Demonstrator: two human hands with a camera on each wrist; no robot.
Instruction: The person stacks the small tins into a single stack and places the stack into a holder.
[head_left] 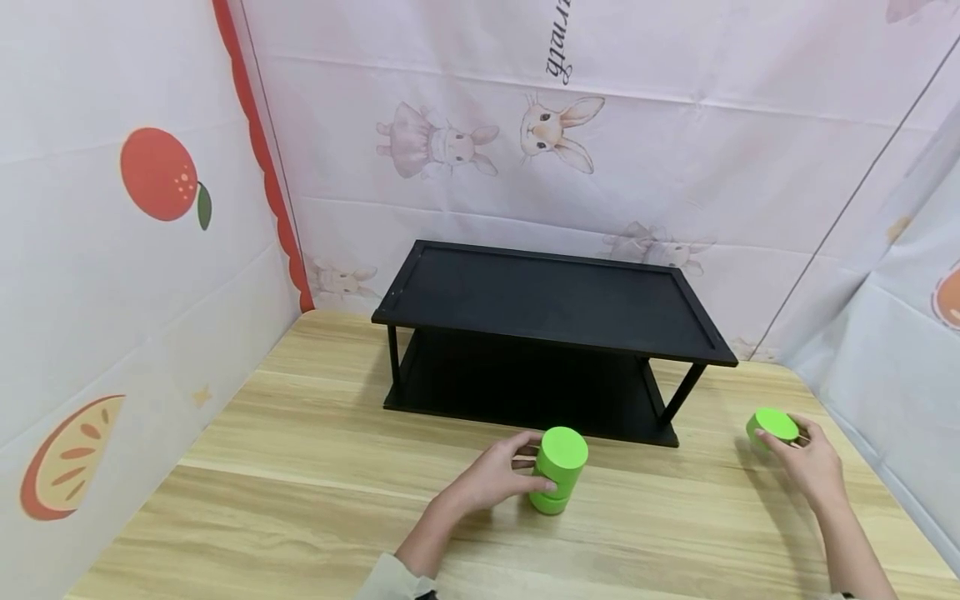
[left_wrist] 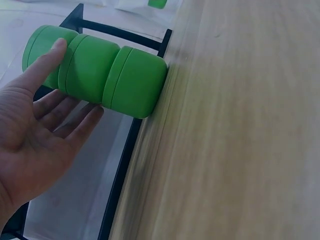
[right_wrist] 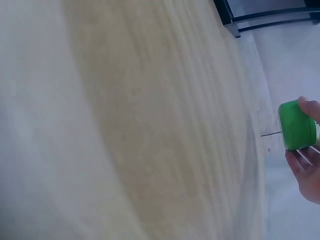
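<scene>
A stack of three lime-green round lidded containers (head_left: 561,462) stands upright on the wooden table in front of the black rack. My left hand (head_left: 491,477) holds it from the left side, thumb in front and fingers behind. In the left wrist view the thumb lies across the upper part of the stack (left_wrist: 90,65), and the fingertips are beside the middle container. Off to the right, my right hand (head_left: 813,462) grips a single green round container (head_left: 772,427) between thumb and fingers. The right wrist view shows this container (right_wrist: 296,125) raised above the tabletop.
A black two-level rack (head_left: 540,300) stands at the back middle of the wooden table (head_left: 315,467), its near edge just behind the stack. Printed cloth (head_left: 465,83) with rabbits hangs behind, and more cloth with fruit prints (head_left: 161,175) lines the sides.
</scene>
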